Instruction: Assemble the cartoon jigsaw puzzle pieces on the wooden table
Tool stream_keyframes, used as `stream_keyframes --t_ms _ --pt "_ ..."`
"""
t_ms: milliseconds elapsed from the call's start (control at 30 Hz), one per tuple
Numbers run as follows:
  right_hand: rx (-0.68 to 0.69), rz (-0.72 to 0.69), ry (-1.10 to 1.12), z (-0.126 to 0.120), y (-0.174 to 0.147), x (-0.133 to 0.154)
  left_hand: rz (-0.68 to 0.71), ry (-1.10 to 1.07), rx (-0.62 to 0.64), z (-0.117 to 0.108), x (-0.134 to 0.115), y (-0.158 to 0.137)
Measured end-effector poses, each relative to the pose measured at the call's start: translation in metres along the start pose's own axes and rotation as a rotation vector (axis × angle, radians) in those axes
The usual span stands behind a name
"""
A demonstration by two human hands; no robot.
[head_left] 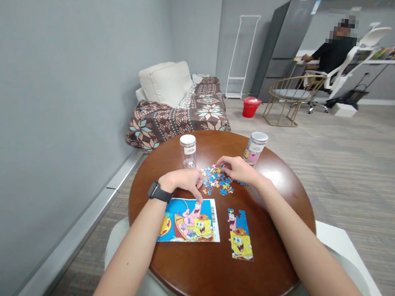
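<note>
My right hand (pixel 237 168) reaches over the heap of loose jigsaw pieces (pixel 211 180), its bent fingers apart and touching pieces at the far side. No piece shows clearly in its grip. My left hand (pixel 187 181), a black watch on its wrist, hovers at the near left of the heap. Its fingers are curled and the thumb points down, apart from them, at the top edge of the printed cartoon picture (pixel 192 221). To the right of that sheet lies a joined strip of puzzle (pixel 240 236), showing a yellow and a pink character, with an uneven upper edge.
On the round brown table (pixel 265 274) stand a clear jar (pixel 189 154) with a white lid and a second labelled jar (pixel 255 147). Beyond are a covered couch (pixel 201 113), a red bin (pixel 250 107), a wire chair (pixel 292 94) and a seated person (pixel 333 54).
</note>
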State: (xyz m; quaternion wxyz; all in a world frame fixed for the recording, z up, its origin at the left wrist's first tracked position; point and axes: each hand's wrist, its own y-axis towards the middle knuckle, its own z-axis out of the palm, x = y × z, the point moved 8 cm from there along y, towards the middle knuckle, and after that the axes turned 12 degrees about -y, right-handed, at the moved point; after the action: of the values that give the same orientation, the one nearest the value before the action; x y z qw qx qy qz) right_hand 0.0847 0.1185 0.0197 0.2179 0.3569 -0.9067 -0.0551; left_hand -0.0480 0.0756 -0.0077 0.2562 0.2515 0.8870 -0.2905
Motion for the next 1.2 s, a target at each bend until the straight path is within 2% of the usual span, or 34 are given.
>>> stream_keyframes --t_ms 433,800,1033,1200 --pt "-0.007 -0.052 0.079 0.0038 0.0005 -0.0033 0.032 -0.018 -0.008 0.0013 0.0039 0.0023" --pt "-0.018 -0.02 0.064 -0.0019 -0.0004 -0.0072 0.015 -0.046 -0.007 0.0011 0.0021 0.0005" --pt "-0.02 -0.012 -0.053 -0.0045 0.0001 -0.0045 0.015 -0.047 -0.01 0.0013 0.0035 0.0005" --pt "-0.048 -0.024 -0.02 -0.0038 0.0001 -0.0052 0.019 -0.036 -0.012 0.0015 0.0044 0.0016"
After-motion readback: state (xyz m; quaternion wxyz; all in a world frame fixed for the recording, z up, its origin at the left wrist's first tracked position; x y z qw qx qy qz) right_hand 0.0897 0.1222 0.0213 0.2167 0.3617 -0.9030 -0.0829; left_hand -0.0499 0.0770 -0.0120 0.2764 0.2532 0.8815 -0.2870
